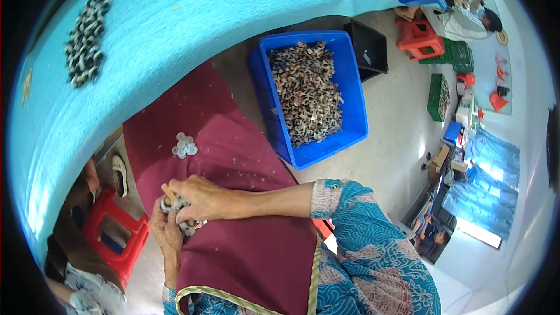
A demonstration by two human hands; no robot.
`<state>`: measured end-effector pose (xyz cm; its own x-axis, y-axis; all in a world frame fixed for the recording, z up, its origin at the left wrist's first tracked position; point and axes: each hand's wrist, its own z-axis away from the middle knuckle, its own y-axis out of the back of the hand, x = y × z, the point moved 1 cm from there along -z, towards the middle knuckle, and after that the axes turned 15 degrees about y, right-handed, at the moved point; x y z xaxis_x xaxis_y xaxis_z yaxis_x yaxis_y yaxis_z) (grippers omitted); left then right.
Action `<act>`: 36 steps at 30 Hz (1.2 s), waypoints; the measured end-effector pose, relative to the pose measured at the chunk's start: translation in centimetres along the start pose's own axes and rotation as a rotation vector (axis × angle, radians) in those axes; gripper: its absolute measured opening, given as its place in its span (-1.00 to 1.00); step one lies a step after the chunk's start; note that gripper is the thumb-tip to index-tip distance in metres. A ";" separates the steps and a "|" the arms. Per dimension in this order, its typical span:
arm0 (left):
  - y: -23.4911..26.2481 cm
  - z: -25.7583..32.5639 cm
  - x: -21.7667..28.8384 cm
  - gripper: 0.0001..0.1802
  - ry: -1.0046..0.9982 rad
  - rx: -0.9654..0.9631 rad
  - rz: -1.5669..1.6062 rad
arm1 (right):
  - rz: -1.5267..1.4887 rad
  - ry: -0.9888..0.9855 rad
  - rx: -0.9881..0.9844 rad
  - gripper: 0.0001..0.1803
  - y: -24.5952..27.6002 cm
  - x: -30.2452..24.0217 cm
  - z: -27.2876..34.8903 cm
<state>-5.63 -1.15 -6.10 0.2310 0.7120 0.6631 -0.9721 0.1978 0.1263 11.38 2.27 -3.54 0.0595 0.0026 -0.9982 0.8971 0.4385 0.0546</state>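
Observation:
My left hand (165,234) is closed around a small fuzzy grey-and-white piece (174,203) above my lap. From the right, my right hand (204,196) closes over the same spot, with a short tan stick-like tool (168,191) between its fingers. The stick's tip meets or lies over the fuzzy piece; my fingers hide the contact. More mottled fuzzy material (189,227) shows below the right hand. On the maroon apron (245,256), just beyond my hands, lies a small cluster of translucent white discs (184,146).
A blue bin (357,105) full of small mottled fuzzy pieces stands ahead right, beside a black crate (373,46). A turquoise-covered table (175,17) at left bears black-and-white pieces (87,41). A red stool (111,239) and a person's sleeve (96,294) are at lower left.

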 end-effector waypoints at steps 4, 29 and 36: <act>0.1 0.5 -0.4 -0.70 -0.071 -0.038 0.035 | 0.053 -0.038 0.004 -0.62 -1.1 1.1 -0.2; -1.1 3.8 8.3 -0.05 0.549 -0.694 0.340 | -0.487 0.234 0.089 -0.83 5.7 -0.3 1.9; -9.2 1.5 10.9 -0.28 0.100 -0.830 0.000 | 0.200 0.184 0.651 -0.81 14.9 -3.4 11.6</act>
<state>5.78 3.84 1.07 0.2715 0.7605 0.5898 -0.6348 0.6022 -0.4842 29.64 -1.65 0.93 0.2271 0.2044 -0.9522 0.9598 -0.2125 0.1833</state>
